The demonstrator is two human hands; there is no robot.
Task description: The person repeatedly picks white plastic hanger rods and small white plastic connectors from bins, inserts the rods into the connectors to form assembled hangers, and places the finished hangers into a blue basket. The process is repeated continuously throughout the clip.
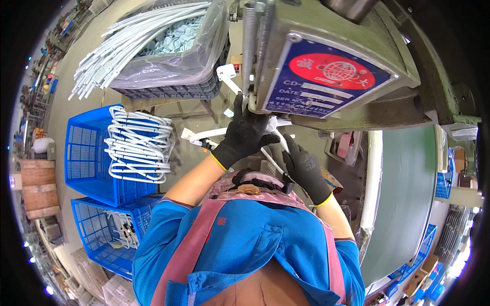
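Both my hands wear black gloves with yellow cuffs. My left hand [246, 133] is directly below the green press machine [326, 66], its fingers closed round white metal tubing at the front of the machine. Part of that grip is hidden by the glove and the machine. My right hand [307, 172] is lower and to the right, its fingers closed on the same white bent tube [279, 138]. A curved white length [208, 134] comes out left of my left wrist. The tube's contact with the machine is hidden.
Far left, a dark crate [168, 91] lined with plastic holds long white tubes [120, 51] and small pale parts [173, 38]. Below it, a blue basket [87, 148] carries stacked bent white tubes [139, 145]; another blue basket [97, 234] is nearer. A green-topped surface [403, 188] lies right.
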